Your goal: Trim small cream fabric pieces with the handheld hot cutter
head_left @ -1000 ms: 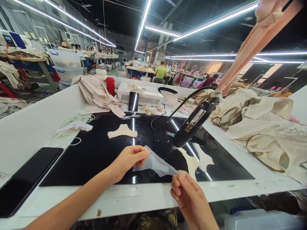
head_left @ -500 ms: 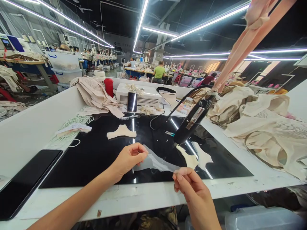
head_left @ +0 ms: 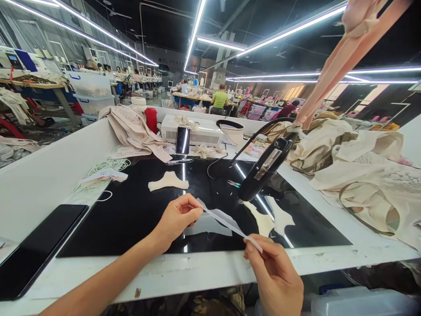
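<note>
Because the film (head_left: 226,219) looks thin and is pinched only near its two ends, a slip at either one seems the likeliest trouble. Both hands are gripping it over the black sheet (head_left: 131,224): the left hand (head_left: 180,213) at the farther end, the right hand (head_left: 271,267) at the nearer one, with a narrow strip poking out past the fingertips. Between them it is seen nearly edge-on, folded or turned, so an uneven pull could crease, twist or tear it. Just below, a pale shape (head_left: 208,226) may be a reflection or another layer; I cannot tell which, and a layer might cling or shift. Since the right hand is over the front edge of the bench (head_left: 164,272), a dropped end could trail off it. The black tool (head_left: 263,171) hangs slanted from pink straps (head_left: 325,70), its tip close to the cream piece (head_left: 263,219); if knocked, it could swing against that or the white piece (head_left: 279,217) beside it, and scorch them should it be hot. Near its tip lie the snips (head_left: 233,183), whose points could nick fingers or film in a careless reach.
</note>
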`<state>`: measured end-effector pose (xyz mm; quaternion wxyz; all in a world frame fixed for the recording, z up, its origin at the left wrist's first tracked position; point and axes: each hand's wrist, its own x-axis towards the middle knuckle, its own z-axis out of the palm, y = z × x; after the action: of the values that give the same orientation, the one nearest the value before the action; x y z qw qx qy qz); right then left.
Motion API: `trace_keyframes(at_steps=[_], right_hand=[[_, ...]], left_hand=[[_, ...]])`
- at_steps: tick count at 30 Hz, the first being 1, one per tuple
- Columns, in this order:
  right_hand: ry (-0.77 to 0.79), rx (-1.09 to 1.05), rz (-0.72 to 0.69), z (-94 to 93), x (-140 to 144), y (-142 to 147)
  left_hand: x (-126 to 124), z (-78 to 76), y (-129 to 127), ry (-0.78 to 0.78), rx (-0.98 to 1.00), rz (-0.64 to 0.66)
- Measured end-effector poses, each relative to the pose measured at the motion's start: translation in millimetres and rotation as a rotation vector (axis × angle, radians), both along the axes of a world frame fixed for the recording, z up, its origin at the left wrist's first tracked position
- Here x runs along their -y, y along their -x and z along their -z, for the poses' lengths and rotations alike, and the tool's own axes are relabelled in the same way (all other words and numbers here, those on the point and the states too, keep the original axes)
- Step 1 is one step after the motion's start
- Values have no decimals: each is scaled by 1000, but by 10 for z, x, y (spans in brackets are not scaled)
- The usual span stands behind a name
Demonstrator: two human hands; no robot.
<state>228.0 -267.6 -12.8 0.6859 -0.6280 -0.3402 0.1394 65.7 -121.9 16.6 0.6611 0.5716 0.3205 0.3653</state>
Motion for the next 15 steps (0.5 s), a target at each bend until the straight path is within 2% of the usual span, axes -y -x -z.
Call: trace_keyframes(at_steps=[7, 12, 15], right_hand=[[-66, 139, -23, 76, 29, -5], [-55, 166, -22, 91, 49, 20], [8, 127, -50, 100, 57, -16]], left_hand=[[9, 17, 2, 52, 59, -24], [29, 1, -12, 34, 106, 45], [49, -13, -17, 8, 86, 81]])
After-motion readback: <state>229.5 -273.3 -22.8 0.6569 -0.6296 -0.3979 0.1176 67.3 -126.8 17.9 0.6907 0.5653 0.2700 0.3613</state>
